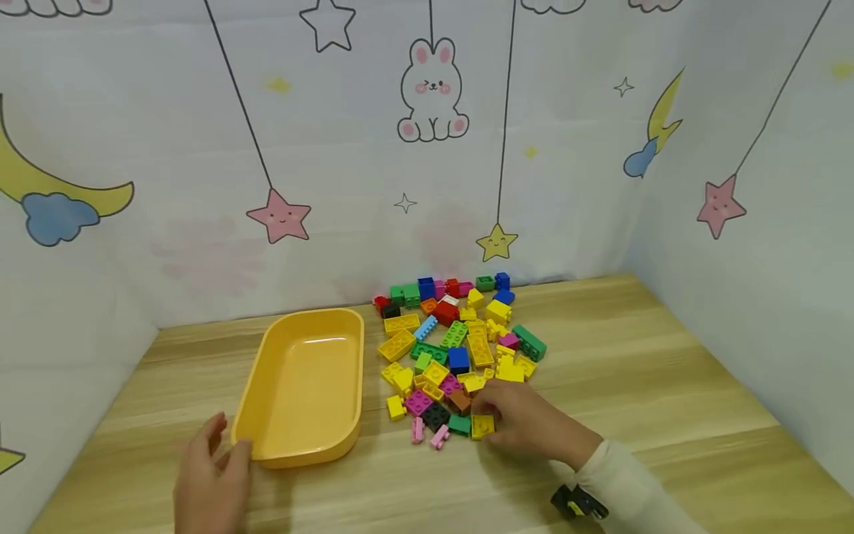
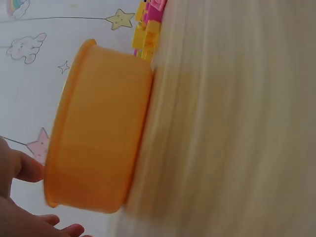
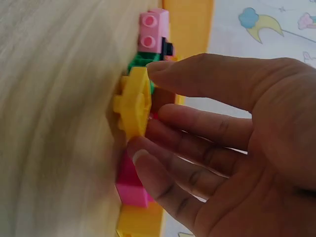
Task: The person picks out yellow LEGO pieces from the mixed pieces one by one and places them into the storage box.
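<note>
A yellow tray (image 1: 303,386) rests on the table left of a spread of colourful building bricks (image 1: 456,334). My left hand (image 1: 212,475) is at the tray's near left corner. One digit touches the tray's rim (image 2: 49,170) while the other fingers stay loosely bent and apart. At the near right edge of the bricks, my right hand (image 1: 523,419) pinches a yellow building brick (image 3: 134,101) between thumb and fingers. This brick is upside down, its studs facing the table. Green (image 1: 459,425) and brown (image 1: 460,401) bricks lie beside those fingers.
The wooden table (image 1: 373,497) meets a printed cloth wall (image 1: 360,170) at the back, with bricks lined up along it. More cloth stands at the left and right. Two pink bricks (image 1: 417,430) lie at the front of the spread. A dark wrist strap (image 1: 579,502) is on the right sleeve.
</note>
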Demonstrator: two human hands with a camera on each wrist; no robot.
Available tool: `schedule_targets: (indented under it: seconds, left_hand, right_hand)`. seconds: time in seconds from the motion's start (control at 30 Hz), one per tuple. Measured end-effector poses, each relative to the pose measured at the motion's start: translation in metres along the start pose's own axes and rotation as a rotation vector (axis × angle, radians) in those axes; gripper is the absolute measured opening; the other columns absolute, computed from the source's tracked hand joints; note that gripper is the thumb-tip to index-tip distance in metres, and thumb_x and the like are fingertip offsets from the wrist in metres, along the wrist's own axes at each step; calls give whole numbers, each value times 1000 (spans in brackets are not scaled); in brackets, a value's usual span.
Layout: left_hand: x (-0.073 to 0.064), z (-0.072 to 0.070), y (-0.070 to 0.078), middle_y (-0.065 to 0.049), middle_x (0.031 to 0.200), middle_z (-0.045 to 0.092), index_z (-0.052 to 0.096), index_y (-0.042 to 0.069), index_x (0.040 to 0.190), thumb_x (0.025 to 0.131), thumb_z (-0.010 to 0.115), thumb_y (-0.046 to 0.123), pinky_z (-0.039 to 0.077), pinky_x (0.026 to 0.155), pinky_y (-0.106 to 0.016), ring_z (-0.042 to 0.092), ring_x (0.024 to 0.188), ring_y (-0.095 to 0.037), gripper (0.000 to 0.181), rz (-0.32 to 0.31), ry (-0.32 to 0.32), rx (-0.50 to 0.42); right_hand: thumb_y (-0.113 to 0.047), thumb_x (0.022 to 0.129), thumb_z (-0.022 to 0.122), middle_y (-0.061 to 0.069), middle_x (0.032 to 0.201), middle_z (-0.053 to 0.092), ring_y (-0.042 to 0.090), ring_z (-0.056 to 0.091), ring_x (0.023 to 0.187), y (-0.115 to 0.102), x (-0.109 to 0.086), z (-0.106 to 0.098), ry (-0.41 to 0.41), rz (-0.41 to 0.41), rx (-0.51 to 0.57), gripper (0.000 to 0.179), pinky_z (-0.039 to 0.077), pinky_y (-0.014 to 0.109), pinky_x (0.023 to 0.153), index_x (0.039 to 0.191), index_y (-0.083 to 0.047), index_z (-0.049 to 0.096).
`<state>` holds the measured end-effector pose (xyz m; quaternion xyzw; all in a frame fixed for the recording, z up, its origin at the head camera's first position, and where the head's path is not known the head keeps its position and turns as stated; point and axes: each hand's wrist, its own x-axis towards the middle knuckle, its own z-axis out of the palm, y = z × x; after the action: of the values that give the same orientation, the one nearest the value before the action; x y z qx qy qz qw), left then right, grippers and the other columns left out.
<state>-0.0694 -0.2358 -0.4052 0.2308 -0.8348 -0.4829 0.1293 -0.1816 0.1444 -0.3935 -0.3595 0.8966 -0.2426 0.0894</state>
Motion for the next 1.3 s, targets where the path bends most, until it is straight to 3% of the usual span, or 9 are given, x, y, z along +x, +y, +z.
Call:
schedule_targets:
  seconds: [0.1, 0.2, 0.33, 0.57, 0.73, 0.9, 1.07, 1.3]
  left_hand:
    - [4, 8, -15, -21, 163, 13, 8, 4, 160, 106, 44, 30, 25, 116, -51, 20, 146, -38, 69, -181, -95, -228]
    - [1, 14, -18, -16, 164, 9, 7, 6, 160, 107, 43, 33, 19, 118, -47, 12, 148, -33, 69, -259, -156, -333]
    - [-6, 20, -15, -13, 163, 11, 11, 5, 159, 107, 47, 32, 18, 118, -42, 12, 148, -28, 69, -259, -171, -403]
    - [-17, 39, -5, -5, 162, 8, 7, 8, 160, 107, 49, 11, 22, 116, -31, 10, 149, -20, 67, -149, -212, -678]
    - [-28, 50, 4, -16, 162, 16, 16, 3, 159, 101, 63, 26, 29, 111, -31, 22, 147, -27, 78, -116, -203, -602]
    - [-35, 57, 11, -21, 157, 29, 28, 2, 156, 91, 76, 37, 40, 103, -28, 34, 142, -31, 88, -138, -158, -544]
    - [-38, 67, 15, -21, 155, 33, 32, 2, 154, 90, 77, 37, 41, 102, -26, 37, 140, -31, 86, -106, -174, -540]
    - [-38, 80, 17, -13, 157, 34, 32, 5, 155, 91, 75, 39, 39, 105, -25, 35, 141, -25, 84, -66, -201, -582]
  right_hand:
    - [-13, 77, 87, -3, 97, 64, 14, 56, 87, 1, -1, 9, 1, 1, -13, 30, 54, 35, 79, 102, -7, 70]
    - [-15, 78, 87, -6, 96, 63, 12, 56, 86, 3, -7, 12, 8, -4, -22, 29, 54, 34, 77, 100, -9, 70]
    - [-12, 80, 86, -8, 91, 59, 13, 54, 79, -1, -15, 0, 41, 7, 44, 28, 52, 29, 67, 104, -9, 70]
    - [-8, 85, 81, -7, 92, 58, 15, 55, 76, -27, -2, -24, 157, -55, 142, 28, 53, 25, 63, 109, -9, 69]
    - [-12, 86, 81, -6, 97, 59, 16, 57, 83, -44, 11, -26, 211, -69, 103, 28, 56, 29, 69, 112, -11, 70]
    - [-13, 87, 80, -5, 104, 61, 15, 58, 94, -53, 19, -25, 246, -104, 60, 31, 57, 34, 83, 116, -11, 70]
    - [-13, 87, 80, -4, 105, 61, 14, 56, 92, -55, 27, -25, 250, -151, 31, 32, 56, 33, 83, 116, -8, 71]
    - [-12, 86, 81, -3, 106, 60, 20, 56, 94, -50, 32, -25, 253, -96, 8, 33, 55, 35, 83, 117, -6, 72]
